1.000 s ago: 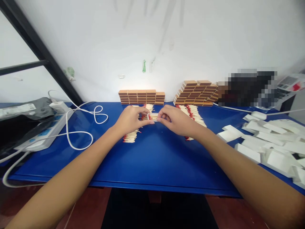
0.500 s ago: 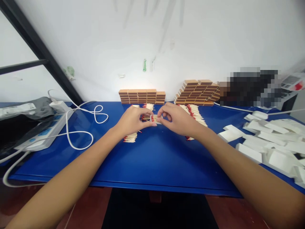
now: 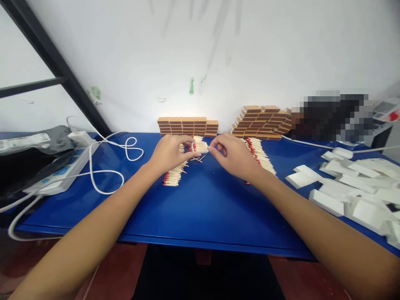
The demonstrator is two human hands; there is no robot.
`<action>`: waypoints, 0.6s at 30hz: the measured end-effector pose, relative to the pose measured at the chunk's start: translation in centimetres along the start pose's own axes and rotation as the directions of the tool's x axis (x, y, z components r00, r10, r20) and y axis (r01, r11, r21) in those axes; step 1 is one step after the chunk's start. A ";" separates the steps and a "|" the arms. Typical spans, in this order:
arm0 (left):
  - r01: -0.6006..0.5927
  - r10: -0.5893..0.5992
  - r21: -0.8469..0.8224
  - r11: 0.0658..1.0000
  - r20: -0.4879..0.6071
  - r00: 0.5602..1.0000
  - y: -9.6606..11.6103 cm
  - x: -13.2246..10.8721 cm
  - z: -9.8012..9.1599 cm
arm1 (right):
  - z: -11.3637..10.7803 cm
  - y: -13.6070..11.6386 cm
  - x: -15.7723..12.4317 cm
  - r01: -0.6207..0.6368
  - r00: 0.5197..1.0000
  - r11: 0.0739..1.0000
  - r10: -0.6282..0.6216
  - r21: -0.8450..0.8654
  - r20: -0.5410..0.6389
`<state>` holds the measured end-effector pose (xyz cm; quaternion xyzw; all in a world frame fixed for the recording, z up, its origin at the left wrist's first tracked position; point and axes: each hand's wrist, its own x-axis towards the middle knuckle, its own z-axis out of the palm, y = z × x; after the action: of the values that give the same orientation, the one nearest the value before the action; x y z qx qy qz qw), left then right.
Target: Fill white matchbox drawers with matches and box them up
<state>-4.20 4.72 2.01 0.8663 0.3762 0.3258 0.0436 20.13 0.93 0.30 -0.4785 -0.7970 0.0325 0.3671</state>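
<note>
Between my two hands, just above the blue table, is a small white matchbox tray (image 3: 201, 147) with red-headed matches lying in it. My left hand (image 3: 168, 154) grips the tray's left end between thumb and fingers. At the right end, my right hand (image 3: 236, 155) has its thumb and forefinger pinched together on the tray's edge. A row of loose matches (image 3: 172, 178) lies under and in front of my left hand. Another row of matches (image 3: 260, 155) reaches out from under my right hand. A few stray matches (image 3: 197, 159) lie crosswise below the tray.
Stacked brown matchboxes (image 3: 187, 126) line the wall, with a second, leaning stack (image 3: 259, 121) to their right. White empty trays (image 3: 353, 183) are heaped at the right. A power strip (image 3: 59, 171) and looping white cables (image 3: 108, 171) occupy the left of the blue table (image 3: 206, 212).
The tray has shifted slightly left and up in my left hand, showing more of its matches. My right fingers have drawn from over the matches to the tray's right end.
</note>
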 end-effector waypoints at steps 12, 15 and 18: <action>0.089 -0.086 0.102 0.991 -0.042 0.995 -0.9 0.1 -0.2 | 2.6 1.3 -0.5 0.036 0.962 0.999 -0.025 -0.036 0.274; 0.087 -0.082 0.108 0.990 -0.044 0.996 -0.9 0.1 -0.2 | 2.1 1.2 -0.4 0.014 0.949 0.999 0.002 -0.050 0.316; 0.076 -0.071 0.121 0.990 -0.045 0.996 -0.9 0.2 -0.1 | 2.3 0.7 -0.3 -0.017 0.953 1.000 0.021 -0.015 0.301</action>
<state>-4.73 5.43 1.94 0.8460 0.4282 0.3177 -0.0055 19.29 1.80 -1.81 -0.4779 -0.8392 0.1035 0.2379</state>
